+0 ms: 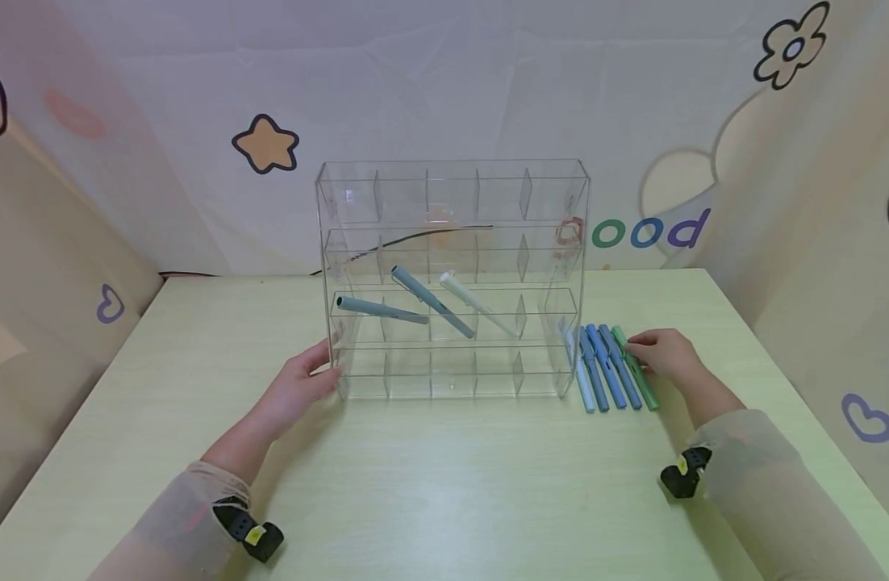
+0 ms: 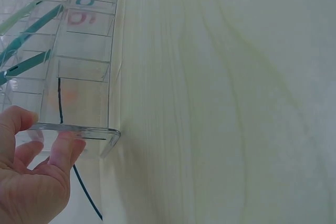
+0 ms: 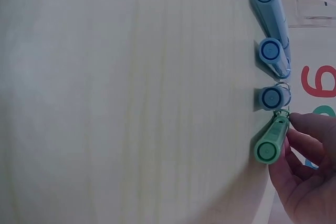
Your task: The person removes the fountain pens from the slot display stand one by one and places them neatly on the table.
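Observation:
A clear acrylic organizer with tiers of small compartments stands upright on the table. My left hand grips its left side wall, thumb and fingers on either side of the edge in the left wrist view. Three pens lean in one of the lower tiers: a grey-blue pen, a teal-blue pen and a pale mint pen. To the organizer's right, my right hand pinches a green pen at the end of a row. Beside it lie several blue pens, the leftmost one lighter.
The pale wood-grain table ends at a printed cloth backdrop, with more cloth at both sides. A dark line shows through the organizer. Each sleeve carries a small black camera, one at the left wrist, one at the right.

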The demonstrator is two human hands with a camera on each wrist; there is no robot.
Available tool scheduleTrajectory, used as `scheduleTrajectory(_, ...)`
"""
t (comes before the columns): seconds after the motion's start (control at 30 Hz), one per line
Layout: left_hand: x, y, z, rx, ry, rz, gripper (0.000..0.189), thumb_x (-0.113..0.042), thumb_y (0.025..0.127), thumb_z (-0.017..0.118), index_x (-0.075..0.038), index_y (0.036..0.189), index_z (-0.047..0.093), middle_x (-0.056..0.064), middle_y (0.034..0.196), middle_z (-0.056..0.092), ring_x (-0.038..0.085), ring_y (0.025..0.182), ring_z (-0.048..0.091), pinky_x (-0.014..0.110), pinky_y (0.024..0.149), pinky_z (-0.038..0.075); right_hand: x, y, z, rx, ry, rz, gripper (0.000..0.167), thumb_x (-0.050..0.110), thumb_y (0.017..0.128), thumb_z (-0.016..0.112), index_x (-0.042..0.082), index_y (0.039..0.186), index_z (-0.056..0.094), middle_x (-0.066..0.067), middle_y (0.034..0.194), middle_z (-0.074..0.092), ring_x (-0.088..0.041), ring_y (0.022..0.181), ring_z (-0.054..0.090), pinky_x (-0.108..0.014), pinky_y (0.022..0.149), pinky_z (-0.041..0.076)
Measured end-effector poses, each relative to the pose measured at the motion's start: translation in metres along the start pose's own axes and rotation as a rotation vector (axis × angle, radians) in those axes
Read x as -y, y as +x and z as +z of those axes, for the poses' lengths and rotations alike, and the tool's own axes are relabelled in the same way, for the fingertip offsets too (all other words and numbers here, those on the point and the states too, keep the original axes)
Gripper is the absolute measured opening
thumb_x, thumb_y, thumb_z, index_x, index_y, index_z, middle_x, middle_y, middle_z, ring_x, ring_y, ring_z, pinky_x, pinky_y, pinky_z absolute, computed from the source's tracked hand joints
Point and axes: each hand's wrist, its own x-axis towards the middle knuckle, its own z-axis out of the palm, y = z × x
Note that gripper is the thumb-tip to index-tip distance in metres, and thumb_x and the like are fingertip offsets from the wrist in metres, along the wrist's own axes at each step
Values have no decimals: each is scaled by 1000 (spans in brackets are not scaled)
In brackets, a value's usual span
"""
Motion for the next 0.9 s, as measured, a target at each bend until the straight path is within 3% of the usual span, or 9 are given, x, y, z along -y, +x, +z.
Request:
scheduleTrajectory(0.4,0,0,0,-6,18,-9,58,-8,97,47,-11,149,22,25,145,30,37,121,44,42,94,42,-1,-4,-1,-20,-6,-64,45,21,97,48,-15,124,48,-30,117,53,-35,100,56,-37,80,51)
scheduleTrajectory(0.67,0,1,1,1,16,-3,58,-9,97,47,-11,149,22,25,145,29,36,121,43,41,94,41,-4,-14,-7,-85,-61,-101,45,24,97,47,-13,123,50,-30,113,56,-36,96,57,-42,78,50)
scheduleTrajectory(0.9,3,3,0,-3,24,-9,58,-10,97,46,-11,149,22,23,147,28,36,122,43,43,94,41,-3,-25,-13,-137,-46,-166,46,26,98,46,-12,123,51,-31,115,55,-40,99,55,-46,79,49)
